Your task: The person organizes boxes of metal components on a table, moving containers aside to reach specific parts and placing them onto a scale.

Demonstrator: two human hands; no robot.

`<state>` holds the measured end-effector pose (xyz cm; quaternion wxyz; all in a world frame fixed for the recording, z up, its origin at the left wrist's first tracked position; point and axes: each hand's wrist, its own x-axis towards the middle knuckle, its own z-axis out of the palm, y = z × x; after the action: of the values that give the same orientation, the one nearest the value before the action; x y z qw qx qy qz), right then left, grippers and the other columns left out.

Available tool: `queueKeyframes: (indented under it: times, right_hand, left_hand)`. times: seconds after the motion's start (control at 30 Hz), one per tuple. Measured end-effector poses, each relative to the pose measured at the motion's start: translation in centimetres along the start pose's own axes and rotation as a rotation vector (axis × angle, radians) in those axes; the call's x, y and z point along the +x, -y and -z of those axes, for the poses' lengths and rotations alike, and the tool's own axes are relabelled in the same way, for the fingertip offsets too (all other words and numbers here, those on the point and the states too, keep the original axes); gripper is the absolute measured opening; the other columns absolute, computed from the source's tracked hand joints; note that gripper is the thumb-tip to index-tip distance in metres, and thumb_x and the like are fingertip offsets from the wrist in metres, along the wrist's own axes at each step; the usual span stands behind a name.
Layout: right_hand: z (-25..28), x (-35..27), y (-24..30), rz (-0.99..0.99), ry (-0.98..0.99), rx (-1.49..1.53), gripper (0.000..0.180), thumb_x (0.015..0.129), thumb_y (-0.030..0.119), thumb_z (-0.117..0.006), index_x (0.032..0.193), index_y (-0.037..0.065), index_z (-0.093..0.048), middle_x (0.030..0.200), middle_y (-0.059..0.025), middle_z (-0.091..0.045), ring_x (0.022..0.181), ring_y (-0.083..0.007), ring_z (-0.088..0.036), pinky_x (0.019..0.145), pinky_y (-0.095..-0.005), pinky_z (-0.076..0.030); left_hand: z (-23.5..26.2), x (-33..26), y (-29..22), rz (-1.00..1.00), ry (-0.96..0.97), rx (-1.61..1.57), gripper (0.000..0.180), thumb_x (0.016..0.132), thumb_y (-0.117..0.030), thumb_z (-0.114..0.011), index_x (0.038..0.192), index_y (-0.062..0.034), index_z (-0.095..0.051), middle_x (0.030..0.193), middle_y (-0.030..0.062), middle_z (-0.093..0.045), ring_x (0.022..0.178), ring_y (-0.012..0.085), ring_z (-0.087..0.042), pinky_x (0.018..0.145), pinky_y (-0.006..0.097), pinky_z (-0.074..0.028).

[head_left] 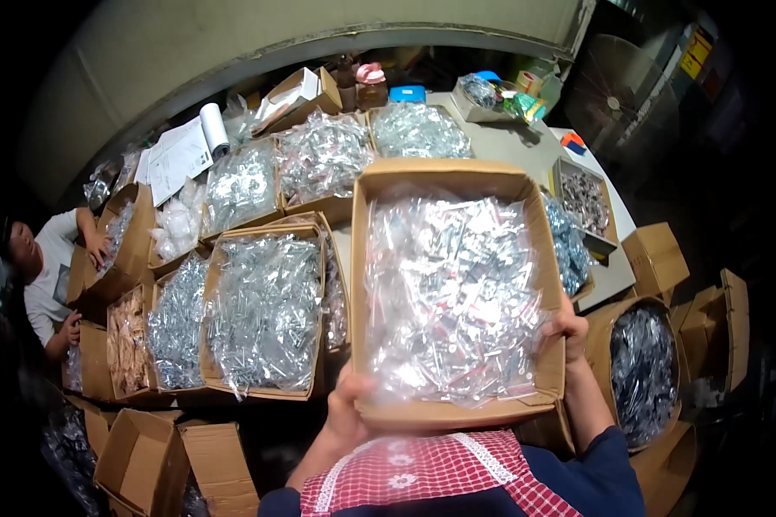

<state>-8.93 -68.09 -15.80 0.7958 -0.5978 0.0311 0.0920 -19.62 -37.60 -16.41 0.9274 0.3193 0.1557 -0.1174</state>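
Held up in front of my chest is a cardboard box (pixel 545 233), filled with small clear plastic bags of shiny metal hardware (pixel 453 297). My left hand (pixel 350 403) grips the box at its near left corner, fingers partly hidden behind the wall. On the right side wall, my right hand (pixel 567 329) is closed around the edge. Just left of the held box stands another open cardboard box (pixel 205 345), heaped with bagged screws (pixel 263 310).
More boxes of bagged parts line the table (pixel 608 280). Papers (pixel 174 164) lie at the back left. At the far left, another person (pixel 52 276) reaches into a box (pixel 138 241). A tall box of dark bags (pixel 608 366) stands at right, and an empty box (pixel 142 452) sits low at left.
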Motion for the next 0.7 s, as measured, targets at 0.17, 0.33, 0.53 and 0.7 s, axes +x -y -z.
queueKeyframes:
  times: [0.17,0.33,0.53,0.7]
  right_hand:
    - [2.2,9.3,4.5,0.087,0.067,-0.031,0.096,0.057,0.027,-0.054,0.146,-0.004,-0.035,0.134,-0.0135,-0.048,0.123,-0.0258,-0.046,0.108,-0.0305,-0.031]
    - [3.2,21.6,9.3,0.179,0.109,0.049,0.072,0.065,0.021,-0.051,0.131,-0.006,-0.048,0.124,-0.0117,-0.055,0.118,-0.0235,-0.048,0.108,-0.0319,-0.031]
    - [0.9,39.0,9.7,0.189,0.225,0.217,0.048,0.066,0.013,-0.05,0.109,-0.007,-0.058,0.109,-0.0095,-0.06,0.107,-0.0221,-0.052,0.101,-0.0308,-0.036]
    - [0.8,51.9,3.9,-0.003,0.188,0.251,0.01,0.063,0.009,-0.052,0.07,0.006,-0.045,0.076,-0.0001,-0.048,0.072,-0.0145,-0.045,0.074,-0.027,-0.036]
  left_hand:
    - [-5.1,6.7,-2.3,-0.153,0.016,0.082,0.054,0.076,-0.026,-0.06,0.117,0.0083,-0.058,0.099,0.0178,-0.067,0.086,0.027,-0.068,0.082,0.039,-0.056]
    - [-10.1,17.0,-5.2,-0.151,0.024,0.053,0.057,0.078,-0.03,-0.061,0.122,0.0062,-0.055,0.101,0.0171,-0.067,0.084,0.0257,-0.067,0.08,0.037,-0.057]
    - [-10.2,31.2,-10.5,-0.265,0.055,0.082,0.058,0.079,-0.038,-0.061,0.117,0.0062,-0.055,0.088,0.019,-0.065,0.069,0.0263,-0.066,0.066,0.038,-0.056]
    - [-9.0,37.4,-14.0,-0.109,-0.091,0.133,0.048,0.079,-0.036,-0.065,0.109,-0.0005,-0.052,0.084,0.0135,-0.06,0.067,0.0231,-0.063,0.062,0.037,-0.055]
